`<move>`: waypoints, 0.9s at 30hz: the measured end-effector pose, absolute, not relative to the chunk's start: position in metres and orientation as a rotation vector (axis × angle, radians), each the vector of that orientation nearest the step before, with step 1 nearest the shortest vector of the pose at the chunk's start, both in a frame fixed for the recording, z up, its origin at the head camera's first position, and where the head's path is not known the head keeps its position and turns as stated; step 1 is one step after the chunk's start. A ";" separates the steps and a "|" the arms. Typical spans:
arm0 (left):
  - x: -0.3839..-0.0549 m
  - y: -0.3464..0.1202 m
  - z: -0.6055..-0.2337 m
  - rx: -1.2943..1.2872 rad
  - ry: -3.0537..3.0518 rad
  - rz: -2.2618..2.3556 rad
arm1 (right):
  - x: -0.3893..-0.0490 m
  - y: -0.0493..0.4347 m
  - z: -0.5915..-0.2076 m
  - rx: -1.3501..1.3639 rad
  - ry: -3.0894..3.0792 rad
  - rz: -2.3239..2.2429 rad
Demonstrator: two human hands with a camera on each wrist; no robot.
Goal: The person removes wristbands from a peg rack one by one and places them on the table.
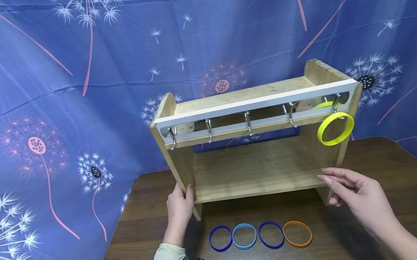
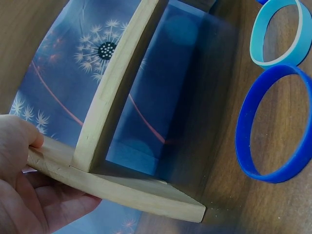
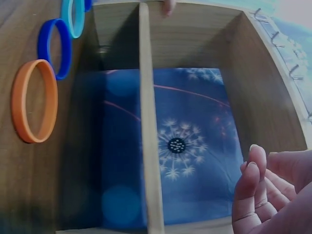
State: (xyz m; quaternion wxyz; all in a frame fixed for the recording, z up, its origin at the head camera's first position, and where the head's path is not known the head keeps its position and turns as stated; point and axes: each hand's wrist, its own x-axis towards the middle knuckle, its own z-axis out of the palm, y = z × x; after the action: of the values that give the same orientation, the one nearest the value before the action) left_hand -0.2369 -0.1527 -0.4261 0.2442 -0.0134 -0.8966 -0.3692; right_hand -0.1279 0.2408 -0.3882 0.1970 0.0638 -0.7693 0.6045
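My left hand (image 1: 180, 205) grips the front edge of the left side panel of a wooden shelf unit (image 1: 256, 187), thumb inside and fingers outside. The panel (image 2: 161, 197) shows between thumb and fingers in the left wrist view. With nothing in it, my right hand (image 1: 355, 191) hovers in front of the unit's lower right side, its fingers loosely bent and the thumb near the index fingertip. Above that hand a yellow silicone wristband (image 1: 325, 142) hangs from the rightmost metal hook (image 1: 336, 102) of the rail (image 1: 226, 110) along the shelf's upper front. The other hooks are bare.
On the dark wooden table (image 1: 130, 256), a row of wristbands lies before the shelf: dark blue (image 1: 211, 244), light blue (image 1: 246, 247), another dark blue (image 1: 275, 247) and orange (image 1: 300, 247). A blue dandelion-print cloth (image 1: 108, 46) hangs behind the table.
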 end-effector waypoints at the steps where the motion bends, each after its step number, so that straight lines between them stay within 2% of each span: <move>1: -0.237 -0.153 -0.426 -0.037 -2.449 -1.009 | -0.129 0.241 -0.386 0.192 -2.115 1.732; 27: -0.237 -0.153 -0.427 -0.029 -2.448 -1.009 | -0.147 0.249 -0.361 0.228 -1.867 1.941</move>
State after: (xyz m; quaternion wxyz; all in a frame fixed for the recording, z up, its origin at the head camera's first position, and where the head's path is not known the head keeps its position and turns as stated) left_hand -0.2369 -0.1528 -0.4269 0.2441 -0.0108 -0.8965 -0.3696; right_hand -0.1466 0.2490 -0.3608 0.2178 0.0825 -0.6741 0.7009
